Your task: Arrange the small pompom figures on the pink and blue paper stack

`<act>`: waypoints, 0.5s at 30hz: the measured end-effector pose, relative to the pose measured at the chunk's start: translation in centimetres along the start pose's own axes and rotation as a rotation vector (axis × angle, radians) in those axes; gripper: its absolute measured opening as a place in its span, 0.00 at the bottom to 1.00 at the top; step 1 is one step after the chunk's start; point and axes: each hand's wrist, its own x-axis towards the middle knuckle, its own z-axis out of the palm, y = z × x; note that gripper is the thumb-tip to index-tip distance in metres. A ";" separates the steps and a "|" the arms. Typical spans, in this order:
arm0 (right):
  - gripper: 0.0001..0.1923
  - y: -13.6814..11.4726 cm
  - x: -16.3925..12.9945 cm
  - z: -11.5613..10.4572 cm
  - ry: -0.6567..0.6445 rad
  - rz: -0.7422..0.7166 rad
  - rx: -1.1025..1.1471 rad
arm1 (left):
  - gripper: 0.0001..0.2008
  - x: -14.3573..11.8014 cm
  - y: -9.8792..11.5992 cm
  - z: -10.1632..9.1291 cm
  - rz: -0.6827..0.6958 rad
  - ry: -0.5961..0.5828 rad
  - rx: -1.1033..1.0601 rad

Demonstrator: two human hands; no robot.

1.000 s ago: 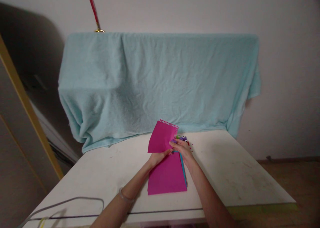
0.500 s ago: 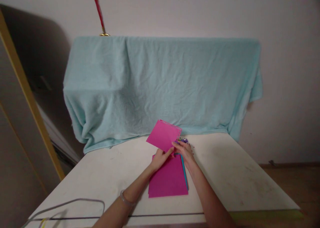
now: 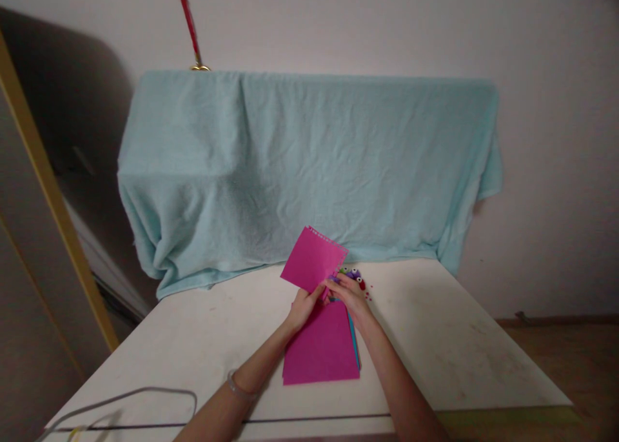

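Observation:
A pink paper sheet (image 3: 313,258) is held up at a tilt, with a row of small punched holes along its upper right edges. My left hand (image 3: 304,306) pinches its lower corner between thumb and fingers. My right hand (image 3: 352,295) is closed at the sheet's right edge around a small purple paper punch (image 3: 333,279), mostly hidden by the fingers. Beneath both hands lies a stack of magenta paper (image 3: 319,348), with blue sheets showing along its right side. Just beyond my right hand are several small colourful things with googly eyes (image 3: 354,274), partly covered.
Tiny red paper bits (image 3: 370,295) lie scattered right of the hands. The white table (image 3: 435,339) ends at the back against a light blue cloth (image 3: 309,164). A grey cable (image 3: 140,390) loops at the front left.
The sheet has turned slightly and its face looks darker. My right-hand fingers have shifted along its edge, showing more of the googly-eyed things. The whole view has moved a little.

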 end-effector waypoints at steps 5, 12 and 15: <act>0.21 0.0 -0.1 0.0 0.020 -0.017 -0.026 | 0.27 0.1 -0.5 0.1 -0.040 0.022 -0.019; 0.23 0.1 0.0 -0.3 0.017 -0.013 -0.020 | 0.28 0.5 -1.9 0.2 -0.093 -0.041 -0.003; 0.22 0.2 0.0 -0.4 0.049 -0.027 -0.043 | 0.28 0.1 -1.5 0.2 -0.040 -0.087 0.037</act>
